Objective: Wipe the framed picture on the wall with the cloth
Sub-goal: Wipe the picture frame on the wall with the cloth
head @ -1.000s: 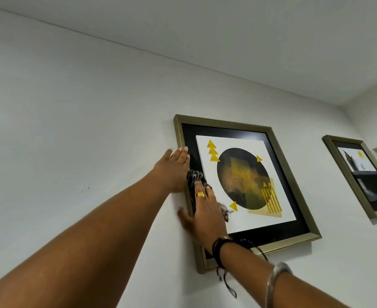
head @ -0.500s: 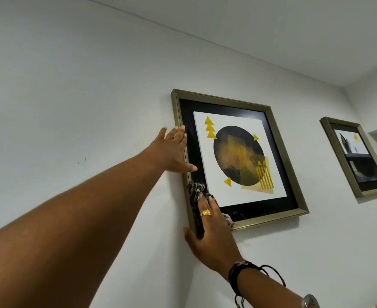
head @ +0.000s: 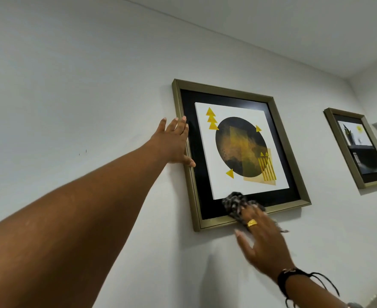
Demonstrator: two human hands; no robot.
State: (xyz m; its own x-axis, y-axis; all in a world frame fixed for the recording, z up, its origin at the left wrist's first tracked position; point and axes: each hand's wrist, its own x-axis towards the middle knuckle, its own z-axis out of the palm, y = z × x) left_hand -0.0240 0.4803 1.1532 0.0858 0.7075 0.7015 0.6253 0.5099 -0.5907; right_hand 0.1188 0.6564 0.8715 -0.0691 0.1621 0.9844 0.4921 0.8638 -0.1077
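Observation:
A gold-framed picture [head: 292, 150] with a black mat, a dark circle and yellow triangles hangs on the white wall. My left hand [head: 174, 143] lies flat against the frame's left edge, fingers spread, thumb on the black mat. My right hand [head: 263, 238], wearing a gold ring, presses a dark patterned cloth [head: 235, 204] against the lower part of the picture, over the black mat and bottom frame rail. Part of the cloth is hidden under my fingers; a bit sticks out to the right of my hand.
A second, smaller gold-framed picture [head: 338, 138] hangs further right on the same wall, close to the room corner. The white ceiling [head: 272, 30] runs above. Bare white wall [head: 72, 96] stretches to the left of the frame.
My right hand with the cloth has slid from the frame's left side down and rightward along the bottom edge. My left hand has stayed on the left edge.

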